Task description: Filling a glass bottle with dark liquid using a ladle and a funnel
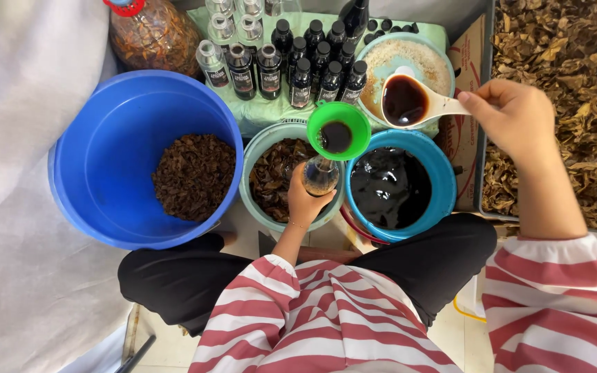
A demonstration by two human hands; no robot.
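the left hand [305, 202] is wrapped around a small clear bottle [320, 175], fingers closed tight about its lower body, holding it upright over the pale green bowl [257, 148] of dark dried leaves. a bright green funnel [338, 129] sits in the bottle's neck, with dark liquid pooled in its cup. the right hand [513, 117] pinches the handle of a white ladle [416, 101] between thumb and fingers, closed firmly on it; the ladle's bowl is full of dark liquid and hangs just beside the funnel's right rim, level, not touching it as far as one can tell. below the ladle stands a teal basin [437, 162] filled with the same dark liquid, touching the green bowl's right side. a large blue tub [105, 138] with a heap of brown chips sits to the left of the green bowl. behind them, on a light green cloth [257, 114], stand rows of small bottles [298, 59], most dark and capped black, a few clear. a tray of dried leaves [561, 83] lies at the right edge.
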